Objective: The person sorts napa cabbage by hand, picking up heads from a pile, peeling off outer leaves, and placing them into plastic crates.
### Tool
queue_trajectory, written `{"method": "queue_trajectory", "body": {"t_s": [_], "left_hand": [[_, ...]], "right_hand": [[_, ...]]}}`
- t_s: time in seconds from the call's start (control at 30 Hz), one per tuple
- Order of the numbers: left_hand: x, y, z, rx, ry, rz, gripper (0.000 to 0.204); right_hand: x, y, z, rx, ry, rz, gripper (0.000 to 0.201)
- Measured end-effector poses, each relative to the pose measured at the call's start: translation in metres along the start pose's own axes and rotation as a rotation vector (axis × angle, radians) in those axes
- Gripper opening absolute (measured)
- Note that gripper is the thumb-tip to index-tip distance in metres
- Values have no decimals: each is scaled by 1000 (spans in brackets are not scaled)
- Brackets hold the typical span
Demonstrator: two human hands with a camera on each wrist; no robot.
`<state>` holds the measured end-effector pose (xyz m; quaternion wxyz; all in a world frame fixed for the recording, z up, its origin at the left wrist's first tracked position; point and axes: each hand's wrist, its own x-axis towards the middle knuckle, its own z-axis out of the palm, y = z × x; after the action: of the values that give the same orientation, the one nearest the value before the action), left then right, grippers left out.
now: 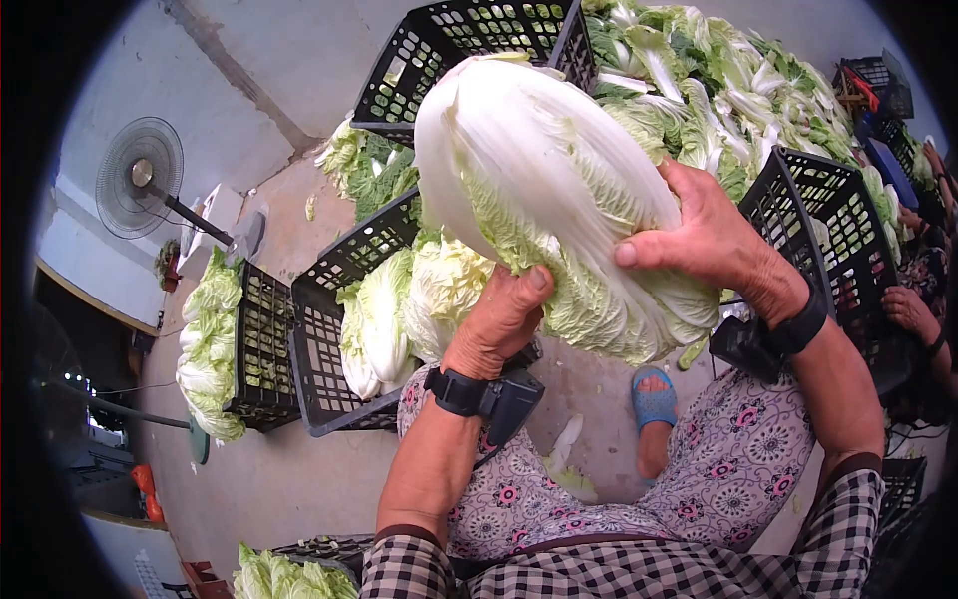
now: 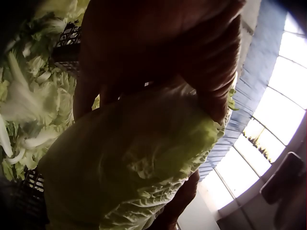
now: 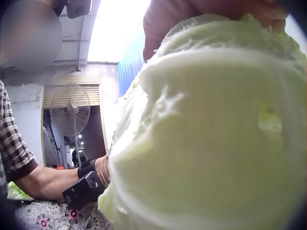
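A large napa cabbage (image 1: 559, 190), white-ribbed with crinkled pale green leaves, is held up in both hands in the head view. The left hand (image 1: 504, 309) grips its lower left side, thumb on the leaves and fingers hidden behind. On the right side the right hand (image 1: 704, 230) holds it, thumb across the ribs. The left wrist view has the left hand (image 2: 163, 48) dark against the cabbage (image 2: 129, 158). In the right wrist view the cabbage (image 3: 216, 129) fills much of the frame, with fingers of the right hand (image 3: 206, 19) over its top.
A black crate (image 1: 319, 419) with cabbages stands to the left, another crate (image 1: 267, 349) beyond it. Behind the held cabbage are an upper crate (image 1: 374, 105) and a leaf pile (image 1: 738, 90). At the right stands a crate (image 1: 838, 200), near another person's arm (image 1: 913, 309). A fan (image 1: 140, 178) is far left.
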<state>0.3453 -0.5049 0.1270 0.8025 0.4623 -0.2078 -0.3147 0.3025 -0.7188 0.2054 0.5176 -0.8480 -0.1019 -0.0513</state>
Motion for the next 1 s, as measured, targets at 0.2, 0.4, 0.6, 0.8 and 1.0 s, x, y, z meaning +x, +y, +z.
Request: {"method": "queue_trajectory", "body": {"t_s": [0.2, 0.4, 0.6, 0.8, 1.0], "left_hand": [[-1, -1, 1, -12, 10, 3, 98], [-3, -2, 2, -6, 58, 21, 98], [2, 1, 5, -19, 36, 72, 96], [5, 3, 5, 67, -13, 28, 95], [5, -3, -6, 213, 7, -103, 71]], "right_hand": [[0, 0, -1, 29, -29, 50, 80], [2, 4, 4, 63, -39, -2, 76], [0, -1, 1, 159, 51, 12, 68], [3, 6, -12, 464, 266, -75, 57], [-7, -1, -48, 432, 533, -172, 45]]}}
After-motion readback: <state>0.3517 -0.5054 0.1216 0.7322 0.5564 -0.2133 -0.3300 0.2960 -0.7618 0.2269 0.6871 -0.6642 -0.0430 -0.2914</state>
